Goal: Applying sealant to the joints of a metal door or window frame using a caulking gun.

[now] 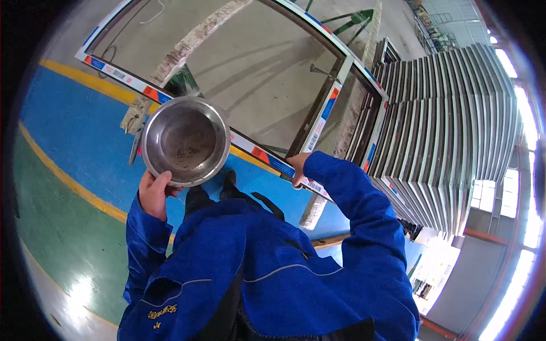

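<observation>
My left hand [153, 195] grips the near rim of a round stainless steel bowl [154, 142], with the thumb on top. Dark specks lie on the bowl's bottom; I cannot tell what they are. The bowl is held over the near rail of a large window frame [190, 116], hiding part of it. My right hand [298, 169] is closed around that same rail, by the joint with a crossbar [325, 113]; the sleeve partly covers it. Protective film in white, blue and red covers the frame. A small metal fitting [321, 70] sticks out from the crossbar into the larger opening.
Pale, rough-surfaced beams [190, 45] on green metal stands [352, 21] carry the frame. To the right, many similar frames stand tightly stacked [443, 119]. The floor [74, 122] is painted blue and green with yellow lines. A thin white cord [156, 12] lies at the far left.
</observation>
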Motion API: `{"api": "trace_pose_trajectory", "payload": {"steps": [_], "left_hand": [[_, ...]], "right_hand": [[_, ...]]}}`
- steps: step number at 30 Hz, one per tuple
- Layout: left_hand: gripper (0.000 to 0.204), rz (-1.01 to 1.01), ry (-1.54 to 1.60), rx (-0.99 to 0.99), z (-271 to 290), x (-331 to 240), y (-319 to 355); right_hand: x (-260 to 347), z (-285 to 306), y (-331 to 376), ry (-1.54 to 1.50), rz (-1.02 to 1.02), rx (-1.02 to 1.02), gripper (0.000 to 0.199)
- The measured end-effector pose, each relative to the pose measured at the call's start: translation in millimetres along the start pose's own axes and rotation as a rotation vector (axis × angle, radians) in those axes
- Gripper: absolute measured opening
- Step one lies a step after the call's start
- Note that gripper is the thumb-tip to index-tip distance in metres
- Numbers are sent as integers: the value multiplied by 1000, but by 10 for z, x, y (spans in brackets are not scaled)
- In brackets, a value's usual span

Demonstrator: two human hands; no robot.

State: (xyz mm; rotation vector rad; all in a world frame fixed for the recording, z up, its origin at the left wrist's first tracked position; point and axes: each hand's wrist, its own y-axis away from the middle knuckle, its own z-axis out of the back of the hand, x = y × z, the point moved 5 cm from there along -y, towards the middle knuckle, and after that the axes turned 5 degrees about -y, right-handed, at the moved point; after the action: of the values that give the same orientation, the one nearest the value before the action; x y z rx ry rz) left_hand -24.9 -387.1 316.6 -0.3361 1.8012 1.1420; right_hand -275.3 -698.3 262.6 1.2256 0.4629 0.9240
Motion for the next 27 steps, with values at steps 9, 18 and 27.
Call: {"api": "trace_pose_trajectory", "payload": {"steps": [9, 18, 27], "left_hand": [[24, -121, 32, -55, 148, -12, -13], [31, -38, 93, 30, 194, -2, 89], [30, -77, 52, 58, 239, 112, 87]], "right_hand": [[-403, -413, -580, -152, 288, 106, 77], [-33, -168, -33, -268, -101, 105, 56], [-3, -130, -9, -165, -182, 131, 49]]}}
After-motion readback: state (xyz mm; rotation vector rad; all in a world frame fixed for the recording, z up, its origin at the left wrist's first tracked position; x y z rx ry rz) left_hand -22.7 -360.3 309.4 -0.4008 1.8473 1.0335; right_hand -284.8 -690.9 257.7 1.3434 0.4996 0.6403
